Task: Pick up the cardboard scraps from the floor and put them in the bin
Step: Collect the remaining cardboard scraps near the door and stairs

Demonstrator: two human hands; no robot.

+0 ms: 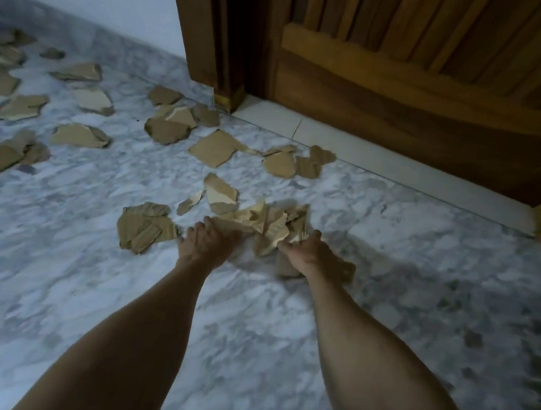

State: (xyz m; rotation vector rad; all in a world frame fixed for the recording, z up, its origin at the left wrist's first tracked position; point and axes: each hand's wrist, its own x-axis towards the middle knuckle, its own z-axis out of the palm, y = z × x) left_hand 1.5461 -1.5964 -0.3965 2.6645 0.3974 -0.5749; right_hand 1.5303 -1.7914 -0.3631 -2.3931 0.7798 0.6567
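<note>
Reaching down in the middle of the frame, both hands hold one bunch of torn cardboard scraps (268, 226) just above the marble floor (386, 302). The left hand (205, 243) curls its fingers on the left side of the bunch. The right hand (309, 253) curls on the right side, so each grip is closed on the cardboard. A flat pile of scraps (145, 229) lies on the floor just left of the left hand. Many more pieces (78, 135) lie spread over the floor toward the upper left. A wooden door (427, 88) fills the upper right.
</note>
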